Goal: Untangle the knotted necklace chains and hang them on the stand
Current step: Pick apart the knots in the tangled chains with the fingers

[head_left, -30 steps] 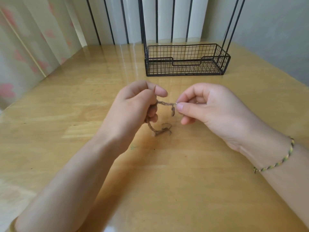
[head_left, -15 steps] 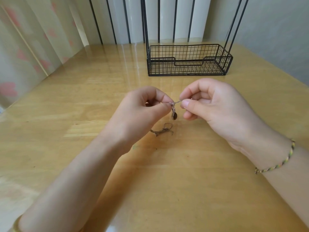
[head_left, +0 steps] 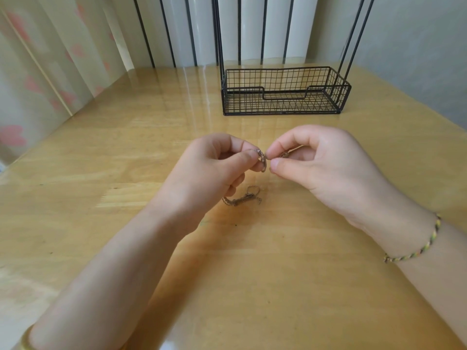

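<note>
While L fingers [head_left: 243, 159] pinch chain [head_left: 262, 161] — R fingers [head_left: 285, 165] too.

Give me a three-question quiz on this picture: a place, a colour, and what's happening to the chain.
1. Where is the black wire-mesh basket stand?
A. On the far side of the glossy wooden table, beyond both hands.
B. Under the left forearm.
C. On the floor.

2. What colours has the braided thread bracelet on the right wrist?
A. Plain red.
B. Yellow, green and dark.
C. White.

3. What state is the thin brownish metal necklace chain in?
A. Hung on the stand.
B. Lying in the basket.
C. Pinched between the left hand and the right hand.

1 A: it stands beyond the hands.
2 B: those strands twist together.
3 C: both hands pinch it.
</note>
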`<action>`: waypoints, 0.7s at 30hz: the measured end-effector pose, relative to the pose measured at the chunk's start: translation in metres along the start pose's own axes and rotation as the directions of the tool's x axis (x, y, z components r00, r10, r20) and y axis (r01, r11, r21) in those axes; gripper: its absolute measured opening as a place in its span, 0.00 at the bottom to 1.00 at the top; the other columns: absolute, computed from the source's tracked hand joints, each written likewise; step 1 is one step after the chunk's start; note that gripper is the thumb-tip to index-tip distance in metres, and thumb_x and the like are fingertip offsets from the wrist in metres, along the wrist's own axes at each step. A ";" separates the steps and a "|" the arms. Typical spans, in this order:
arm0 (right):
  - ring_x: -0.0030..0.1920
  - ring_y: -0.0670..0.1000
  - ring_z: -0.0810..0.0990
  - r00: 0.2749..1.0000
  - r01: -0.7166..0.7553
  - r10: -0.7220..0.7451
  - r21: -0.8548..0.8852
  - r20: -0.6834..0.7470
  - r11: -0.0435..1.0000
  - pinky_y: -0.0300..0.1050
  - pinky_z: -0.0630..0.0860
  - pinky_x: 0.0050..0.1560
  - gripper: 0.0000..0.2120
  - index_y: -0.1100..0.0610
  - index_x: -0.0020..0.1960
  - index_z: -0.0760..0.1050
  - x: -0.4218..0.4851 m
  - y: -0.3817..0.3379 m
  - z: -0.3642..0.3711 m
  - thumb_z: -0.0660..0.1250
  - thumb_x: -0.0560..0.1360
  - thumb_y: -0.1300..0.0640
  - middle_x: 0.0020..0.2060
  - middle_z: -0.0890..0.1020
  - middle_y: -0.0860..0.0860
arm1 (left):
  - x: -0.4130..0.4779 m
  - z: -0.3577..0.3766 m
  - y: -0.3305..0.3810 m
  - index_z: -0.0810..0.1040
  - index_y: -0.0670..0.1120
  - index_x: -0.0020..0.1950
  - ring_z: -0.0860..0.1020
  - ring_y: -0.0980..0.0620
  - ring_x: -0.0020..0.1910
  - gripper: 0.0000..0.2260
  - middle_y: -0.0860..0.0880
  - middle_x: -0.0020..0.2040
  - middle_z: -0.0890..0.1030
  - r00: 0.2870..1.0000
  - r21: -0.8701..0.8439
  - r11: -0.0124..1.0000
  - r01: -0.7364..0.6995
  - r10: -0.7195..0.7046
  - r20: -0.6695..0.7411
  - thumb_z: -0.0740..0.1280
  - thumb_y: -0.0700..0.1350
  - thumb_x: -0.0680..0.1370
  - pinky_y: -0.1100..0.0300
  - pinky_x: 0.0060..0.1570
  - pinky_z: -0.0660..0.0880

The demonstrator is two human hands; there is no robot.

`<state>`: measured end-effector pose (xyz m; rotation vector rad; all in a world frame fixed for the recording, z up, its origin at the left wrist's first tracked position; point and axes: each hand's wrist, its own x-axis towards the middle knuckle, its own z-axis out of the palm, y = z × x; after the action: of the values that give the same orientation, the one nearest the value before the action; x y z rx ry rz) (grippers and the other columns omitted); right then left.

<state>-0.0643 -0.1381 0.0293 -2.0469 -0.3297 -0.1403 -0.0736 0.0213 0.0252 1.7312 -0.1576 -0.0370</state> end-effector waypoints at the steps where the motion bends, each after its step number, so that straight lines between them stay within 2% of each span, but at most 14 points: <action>1: 0.34 0.49 0.80 1.000 -0.001 0.001 0.007 0.001 1.000 0.36 0.73 0.34 0.03 0.51 0.40 0.79 -0.001 -0.001 0.000 0.72 0.70 0.58 0.35 0.83 0.53 | 0.000 0.000 0.000 0.78 0.44 0.40 0.67 0.57 0.28 0.06 0.51 0.35 0.81 1.000 -0.009 1.000 0.005 -0.005 0.000 0.65 0.39 0.77 0.69 0.25 0.64; 4: 0.28 0.42 0.74 1.000 0.010 -0.010 0.016 0.002 1.000 0.32 0.70 0.29 0.06 0.51 0.41 0.77 -0.003 -0.004 0.002 0.74 0.68 0.54 0.31 0.81 0.49 | 0.000 0.000 -0.001 0.78 0.44 0.40 0.67 0.57 0.27 0.07 0.54 0.29 0.77 1.000 -0.020 1.000 0.017 -0.017 0.006 0.65 0.40 0.77 0.69 0.24 0.64; 6: 0.27 0.42 0.74 1.000 0.025 -0.025 0.006 -0.006 1.000 0.32 0.70 0.29 0.07 0.52 0.40 0.77 -0.004 -0.004 0.004 0.74 0.68 0.53 0.31 0.80 0.50 | 0.000 0.000 0.000 0.79 0.43 0.40 0.67 0.57 0.27 0.07 0.54 0.28 0.74 1.000 -0.024 1.000 0.020 -0.020 0.014 0.65 0.40 0.77 0.69 0.24 0.64; 9: 0.33 0.50 0.79 0.999 0.030 -0.029 0.030 -0.024 0.999 0.42 0.76 0.35 0.05 0.53 0.39 0.77 -0.004 -0.003 0.005 0.73 0.69 0.56 0.35 0.83 0.52 | -0.001 0.001 0.001 0.79 0.44 0.40 0.68 0.57 0.28 0.07 0.52 0.32 0.78 1.000 -0.026 0.999 0.024 -0.024 0.018 0.65 0.40 0.77 0.69 0.25 0.65; 11: 0.37 0.50 0.82 1.000 0.018 -0.017 0.066 -0.019 0.998 0.46 0.79 0.40 0.03 0.54 0.39 0.78 -0.003 -0.002 0.003 0.72 0.70 0.58 0.37 0.84 0.50 | -0.001 0.001 0.002 0.78 0.45 0.40 0.69 0.57 0.29 0.07 0.53 0.34 0.80 0.999 -0.027 0.999 0.034 -0.034 0.008 0.65 0.40 0.77 0.68 0.26 0.66; 15: 0.39 0.45 0.81 1.000 0.002 -0.001 0.120 -0.006 0.993 0.42 0.78 0.46 0.02 0.55 0.39 0.80 -0.001 -0.001 0.001 0.72 0.70 0.59 0.36 0.84 0.49 | -0.001 0.003 0.003 0.77 0.45 0.39 0.72 0.57 0.30 0.07 0.50 0.36 0.79 0.999 -0.035 0.999 0.042 -0.042 -0.007 0.65 0.39 0.77 0.64 0.29 0.68; 18: 0.36 0.41 0.79 1.000 -0.022 0.022 0.169 0.006 0.985 0.33 0.75 0.38 0.02 0.55 0.39 0.80 -0.001 -0.001 0.001 0.72 0.69 0.59 0.34 0.84 0.49 | -0.001 0.003 0.004 0.76 0.44 0.40 0.75 0.55 0.32 0.07 0.48 0.37 0.79 0.999 -0.079 0.996 0.040 -0.041 -0.016 0.64 0.37 0.77 0.63 0.30 0.71; 21: 0.32 0.41 0.77 0.997 -0.070 0.064 0.217 0.035 0.974 0.32 0.72 0.32 0.02 0.57 0.40 0.79 -0.001 -0.002 0.001 0.72 0.69 0.60 0.31 0.82 0.48 | -0.001 0.003 0.004 0.75 0.43 0.41 0.78 0.54 0.33 0.06 0.48 0.36 0.80 0.999 -0.143 0.989 0.045 -0.047 -0.012 0.63 0.36 0.77 0.63 0.30 0.74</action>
<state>-0.0655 -0.1368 0.0303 -1.8412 -0.2803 -0.0320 -0.0750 0.0183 0.0287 1.5913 -0.1013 -0.0673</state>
